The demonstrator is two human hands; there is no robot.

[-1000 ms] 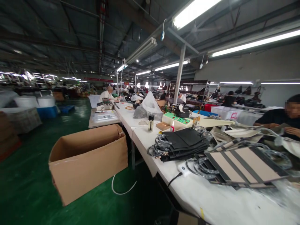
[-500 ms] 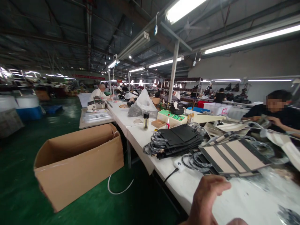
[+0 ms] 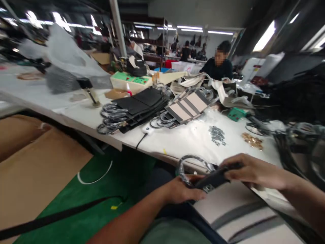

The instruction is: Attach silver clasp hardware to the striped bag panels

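With left hand (image 3: pixel 184 191) and right hand (image 3: pixel 248 171), pinching the dark top band (image 3: pixel 214 179) of the striped bag (image 3: pixel 223 203) between thumbs and fingers, holding it tilted at near right, beside the near edge of the white table (image 3: pixel 175 144). Probably light, fairly stiff yet bendable, and easily creased. Best taken by that band at both ends, rather than by the plastic-wrapped handle (image 3: pixel 194 157), likely slippery, looping up beside the left hand.
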